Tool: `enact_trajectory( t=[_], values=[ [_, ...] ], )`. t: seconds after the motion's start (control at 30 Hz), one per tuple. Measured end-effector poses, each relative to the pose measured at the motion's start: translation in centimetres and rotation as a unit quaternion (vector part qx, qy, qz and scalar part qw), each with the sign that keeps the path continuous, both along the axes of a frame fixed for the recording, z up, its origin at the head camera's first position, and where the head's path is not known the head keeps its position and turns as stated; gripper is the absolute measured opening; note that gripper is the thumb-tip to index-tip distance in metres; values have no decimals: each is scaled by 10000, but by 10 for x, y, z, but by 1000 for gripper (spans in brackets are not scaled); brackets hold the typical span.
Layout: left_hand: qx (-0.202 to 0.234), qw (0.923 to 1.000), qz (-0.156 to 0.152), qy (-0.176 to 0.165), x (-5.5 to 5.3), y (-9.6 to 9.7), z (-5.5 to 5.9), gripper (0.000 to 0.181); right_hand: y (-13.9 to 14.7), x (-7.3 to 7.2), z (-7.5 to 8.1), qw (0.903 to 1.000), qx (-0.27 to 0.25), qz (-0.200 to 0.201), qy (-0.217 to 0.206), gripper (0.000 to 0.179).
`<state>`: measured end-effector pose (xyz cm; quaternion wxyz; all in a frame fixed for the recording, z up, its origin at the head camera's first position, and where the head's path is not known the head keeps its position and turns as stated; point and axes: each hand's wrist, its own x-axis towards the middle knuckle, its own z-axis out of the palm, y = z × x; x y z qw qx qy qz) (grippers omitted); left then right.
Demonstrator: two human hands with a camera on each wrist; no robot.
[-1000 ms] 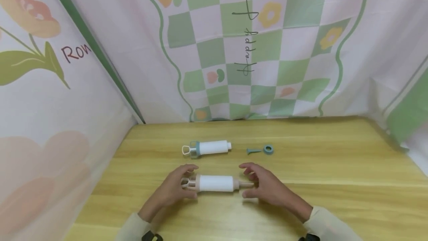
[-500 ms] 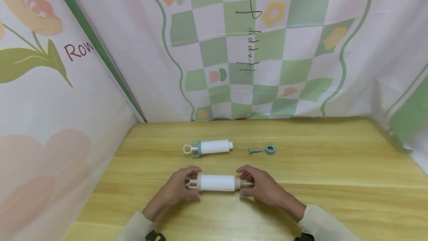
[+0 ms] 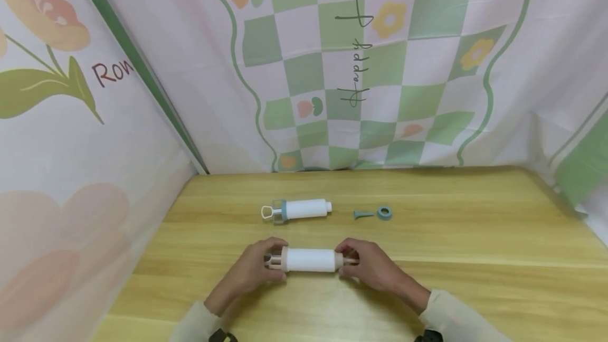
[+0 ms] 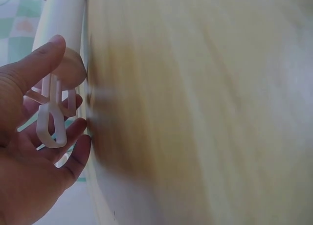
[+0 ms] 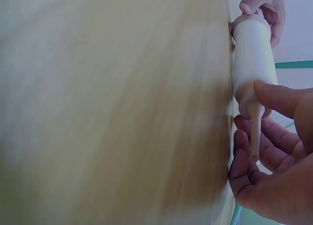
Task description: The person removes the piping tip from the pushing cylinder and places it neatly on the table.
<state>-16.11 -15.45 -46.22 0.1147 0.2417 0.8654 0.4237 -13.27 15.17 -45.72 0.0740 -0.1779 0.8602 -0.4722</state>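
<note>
A white syringe-like press (image 3: 311,260) with beige end collars lies across the wooden table in front of me. My left hand (image 3: 254,268) holds its left end; in the left wrist view the thumb rests on the beige collar (image 4: 71,71), and the loop handle (image 4: 51,127) sticks out between thumb and fingers. My right hand (image 3: 372,265) grips the other end, thumb on the collar beside the beige nozzle (image 5: 255,132) in the right wrist view. The far-side fingertips are partly hidden behind the press.
Farther back lies a similar white press (image 3: 306,209) with a blue-green collar and white loop handle. To its right are a small blue-green nozzle (image 3: 363,215) and a blue-green ring (image 3: 384,212). A patterned curtain (image 3: 342,136) hangs behind the table (image 3: 451,215).
Both hands have closed in on the press from its two ends, the right hand moving left onto the nozzle collar. The items behind stay in place.
</note>
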Motion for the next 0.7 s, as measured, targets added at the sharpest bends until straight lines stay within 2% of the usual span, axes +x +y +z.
enact_trajectory(
  t=[0.47,0.7],
  values=[
    [-136,9997,29,220,3,0,2,64,0,1,0,10000,-45,-21,8,31],
    [-94,9997,-11,218,4,0,7,62,1,1,3,9998,-66,-120,121,29]
  ],
)
